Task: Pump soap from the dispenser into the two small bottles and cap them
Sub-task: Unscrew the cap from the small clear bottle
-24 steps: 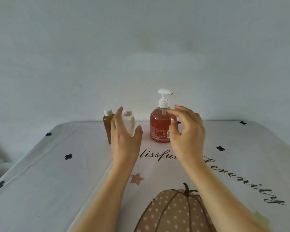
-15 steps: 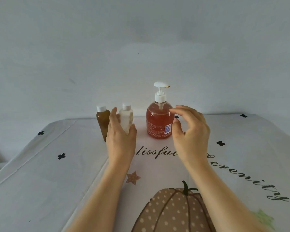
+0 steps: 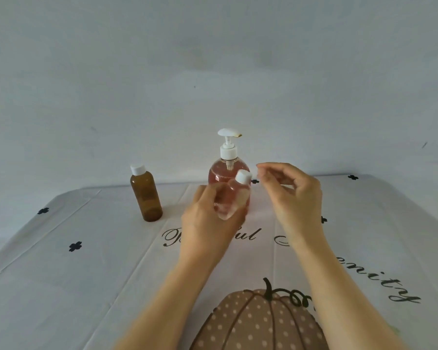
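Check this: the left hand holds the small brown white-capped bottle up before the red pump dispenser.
Wrong bottle: the head view shows the left hand holding the small clear white-capped bottle up before the red pump dispenser; the brown bottle stands apart.

Dispenser (image 3: 221,173) base behind left hand (image 3: 208,223), pumpkin print (image 3: 258,322) cut off below
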Demonstrator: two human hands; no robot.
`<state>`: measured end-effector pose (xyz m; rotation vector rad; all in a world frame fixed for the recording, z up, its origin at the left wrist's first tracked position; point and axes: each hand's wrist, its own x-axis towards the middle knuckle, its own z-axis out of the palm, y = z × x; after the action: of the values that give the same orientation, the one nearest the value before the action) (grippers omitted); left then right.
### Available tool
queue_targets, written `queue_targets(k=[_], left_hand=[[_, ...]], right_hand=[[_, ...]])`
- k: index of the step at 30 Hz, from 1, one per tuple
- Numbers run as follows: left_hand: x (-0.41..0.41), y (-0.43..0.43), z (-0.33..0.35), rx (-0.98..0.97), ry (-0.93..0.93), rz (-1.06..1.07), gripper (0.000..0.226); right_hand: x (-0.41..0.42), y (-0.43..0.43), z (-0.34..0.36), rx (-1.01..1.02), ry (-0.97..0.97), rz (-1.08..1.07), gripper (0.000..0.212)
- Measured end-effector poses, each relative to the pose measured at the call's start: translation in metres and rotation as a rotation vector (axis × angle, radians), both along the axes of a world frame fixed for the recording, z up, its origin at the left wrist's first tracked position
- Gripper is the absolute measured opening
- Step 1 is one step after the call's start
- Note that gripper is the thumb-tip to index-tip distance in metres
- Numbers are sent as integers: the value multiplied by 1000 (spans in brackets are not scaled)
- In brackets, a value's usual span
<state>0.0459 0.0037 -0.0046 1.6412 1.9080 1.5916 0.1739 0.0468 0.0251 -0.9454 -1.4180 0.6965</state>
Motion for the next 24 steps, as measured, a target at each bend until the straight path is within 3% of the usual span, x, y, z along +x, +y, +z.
queue_targets(k=[7,14,18,24], left_hand=[[3,0,-10,-7,69,-124,39],[2,4,-11,-43,62,-153,43],[0,4,-14,-136,75,-183,33],[-1,5,-15,-156,113,-204,32]], right_hand=[[7,4,-1,-84,-133,75,20],[16,14,-1,-201,-59,65,30],[19,17,-2,-210,-5,39,31],[19,17,-1,-167,-71,64,28]])
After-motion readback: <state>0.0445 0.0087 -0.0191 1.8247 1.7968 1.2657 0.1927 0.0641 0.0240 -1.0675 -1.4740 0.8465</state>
